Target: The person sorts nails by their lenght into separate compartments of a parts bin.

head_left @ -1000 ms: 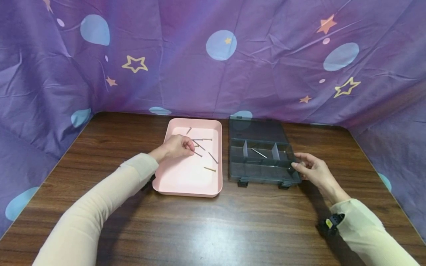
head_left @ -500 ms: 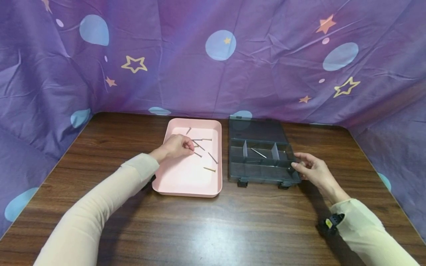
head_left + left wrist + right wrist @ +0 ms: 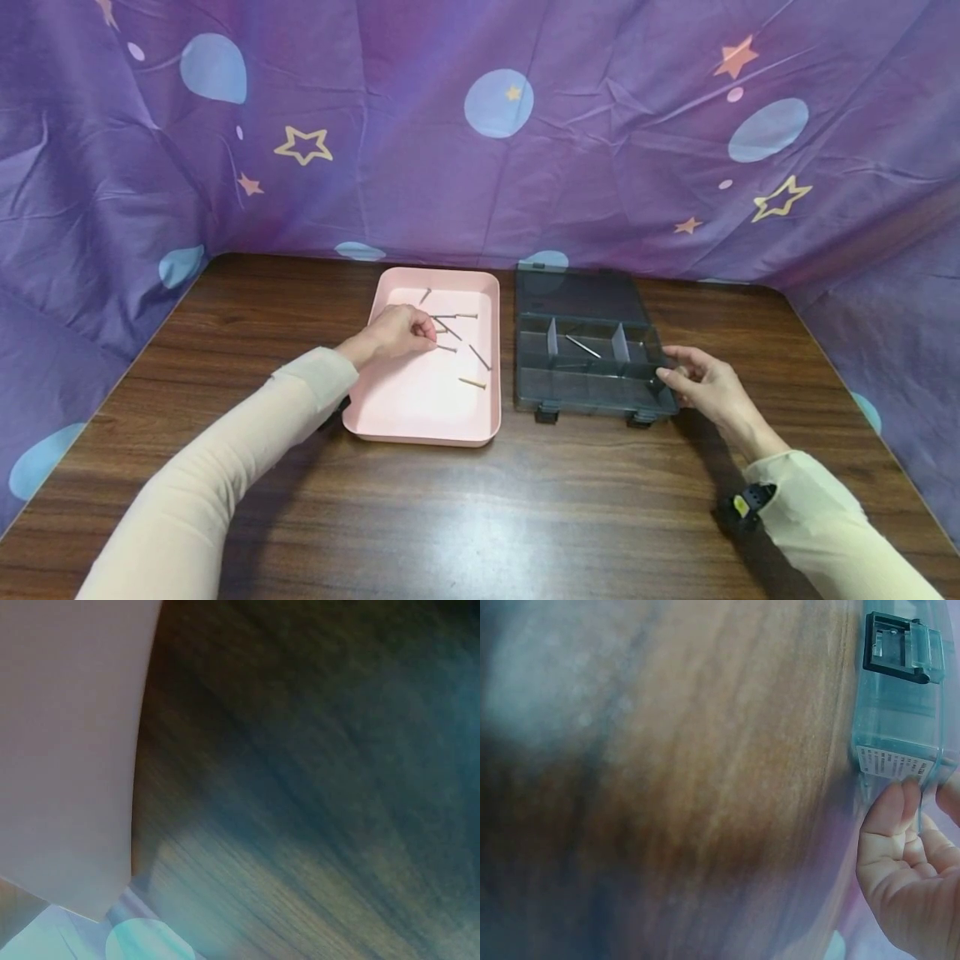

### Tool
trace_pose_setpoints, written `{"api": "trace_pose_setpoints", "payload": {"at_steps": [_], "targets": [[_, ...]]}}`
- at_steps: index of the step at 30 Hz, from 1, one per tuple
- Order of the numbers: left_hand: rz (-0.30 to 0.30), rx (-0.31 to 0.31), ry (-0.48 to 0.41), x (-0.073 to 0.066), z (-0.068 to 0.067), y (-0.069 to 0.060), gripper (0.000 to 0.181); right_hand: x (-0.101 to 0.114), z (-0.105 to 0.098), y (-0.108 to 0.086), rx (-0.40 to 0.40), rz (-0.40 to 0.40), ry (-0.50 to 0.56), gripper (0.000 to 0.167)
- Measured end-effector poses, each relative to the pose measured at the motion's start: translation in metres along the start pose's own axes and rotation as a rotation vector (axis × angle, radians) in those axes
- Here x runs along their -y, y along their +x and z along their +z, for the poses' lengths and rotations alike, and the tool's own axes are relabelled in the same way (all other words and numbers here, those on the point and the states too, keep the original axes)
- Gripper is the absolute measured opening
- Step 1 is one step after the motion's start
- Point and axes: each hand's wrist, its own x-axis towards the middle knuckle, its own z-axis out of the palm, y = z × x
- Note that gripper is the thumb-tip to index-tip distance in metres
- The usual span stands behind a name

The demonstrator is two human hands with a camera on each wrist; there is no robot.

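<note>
In the head view my left hand (image 3: 401,331) is inside the pink tray (image 3: 420,417), its thumb and fingertips pinching the end of a thin nail (image 3: 447,349). Around it lie several loose nails and screws, among them a gold screw (image 3: 472,383) and a dark nail (image 3: 480,357). My right hand (image 3: 708,387) grips the right side of a dark see-through compartment box (image 3: 577,392), thumb on its top rim. The right wrist view shows the fingertips (image 3: 907,802) against the box's labelled end. One silver nail (image 3: 582,346) lies in the box's middle back compartment.
The box's lid (image 3: 577,292) is folded back toward the purple curtain (image 3: 420,167). Two latches, including the left latch (image 3: 547,412), face the front. Both containers stand on a wooden table (image 3: 420,517). The left wrist view shows mostly the tray's outer wall (image 3: 67,750).
The nail at my left fingertips has turned slightly and now lies flatter. My left hand has barely shifted; the right hand and the box stay where they were.
</note>
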Motion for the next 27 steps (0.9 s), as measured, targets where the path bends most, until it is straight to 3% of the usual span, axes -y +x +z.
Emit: {"api": "trace_pose_setpoints", "payload": {"at_steps": [13,20,27], "targets": [[-0.001,0.042,0.027,-0.0030,-0.0021,-0.0018,0.007,-0.0010,-0.0007,-0.0003,0.003,0.017,-0.029,0.053],[0.062,0.004,0.069,-0.0032,-0.0009,-0.0027,0.007,0.0003,-0.0012,-0.0011,0.007,0.020,-0.028,0.054],[0.039,0.029,0.075,-0.0034,-0.0007,-0.0044,0.008,0.0001,-0.0009,0.0004,0.013,0.034,-0.018,0.054]]}}
